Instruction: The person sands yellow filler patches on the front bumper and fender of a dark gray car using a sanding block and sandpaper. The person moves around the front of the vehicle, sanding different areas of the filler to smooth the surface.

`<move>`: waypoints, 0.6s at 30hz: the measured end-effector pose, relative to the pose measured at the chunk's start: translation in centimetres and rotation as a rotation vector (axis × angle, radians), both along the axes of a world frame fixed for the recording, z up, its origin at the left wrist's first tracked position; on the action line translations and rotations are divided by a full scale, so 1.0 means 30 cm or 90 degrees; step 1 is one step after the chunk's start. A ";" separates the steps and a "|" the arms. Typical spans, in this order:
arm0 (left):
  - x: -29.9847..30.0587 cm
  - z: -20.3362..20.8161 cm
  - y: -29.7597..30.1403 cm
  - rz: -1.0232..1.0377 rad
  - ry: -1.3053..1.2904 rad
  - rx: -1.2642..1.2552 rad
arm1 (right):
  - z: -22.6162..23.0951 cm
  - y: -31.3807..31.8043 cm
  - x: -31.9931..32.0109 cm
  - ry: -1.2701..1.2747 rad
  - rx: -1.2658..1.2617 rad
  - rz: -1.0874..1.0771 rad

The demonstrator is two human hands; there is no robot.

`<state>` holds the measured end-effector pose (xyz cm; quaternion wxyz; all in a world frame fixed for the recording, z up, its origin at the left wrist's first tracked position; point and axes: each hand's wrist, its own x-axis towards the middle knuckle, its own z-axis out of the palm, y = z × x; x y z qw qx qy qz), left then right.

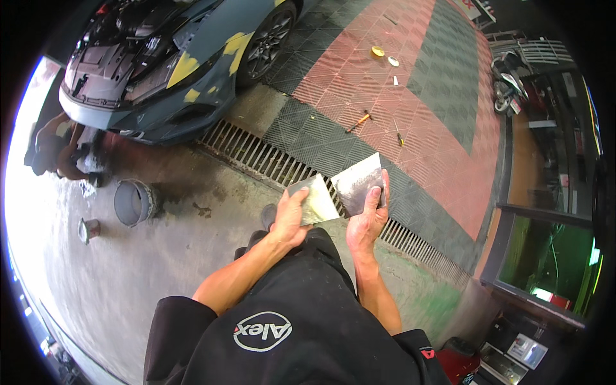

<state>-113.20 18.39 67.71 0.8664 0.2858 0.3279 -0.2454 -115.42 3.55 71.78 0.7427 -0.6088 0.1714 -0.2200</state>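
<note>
My left hand (290,218) grips a flat, squarish filler spreader (319,204), its face smeared pale yellow. Fingers run behind it and the thumb lies along its near edge. Close on the right, my right hand (367,221) holds a second spreader (357,181), grey and marked with whitish smears along its upper edge. That thumb presses on the front while the fingers wrap the right side. The two spreaders are side by side at waist height, nearly touching; whether they meet is hard to tell. Beyond them, a dark car (212,64) carries yellow filler patches (236,45).
A floor drain grate (256,160) crosses below my hands. On the red and grey tiles (443,122) lie a hammer (360,120), a screwdriver (400,137), a yellow tin (377,51) and a white lid (393,61). Left are buckets (133,203) and a crouching person (61,151).
</note>
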 end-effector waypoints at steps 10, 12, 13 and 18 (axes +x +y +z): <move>-0.014 0.066 -0.397 -0.094 -0.427 0.200 | 0.156 -0.338 -0.264 0.235 0.042 0.139; -0.015 0.056 -0.463 -0.093 -0.461 0.228 | 0.171 -0.486 -0.333 0.311 -0.089 0.227; -0.015 0.052 -0.500 -0.094 -0.479 0.244 | 0.189 -0.545 -0.367 0.336 -0.189 0.225; -0.018 0.150 -0.728 -0.002 -0.462 0.175 | 0.265 -0.624 -0.505 0.157 -0.501 0.113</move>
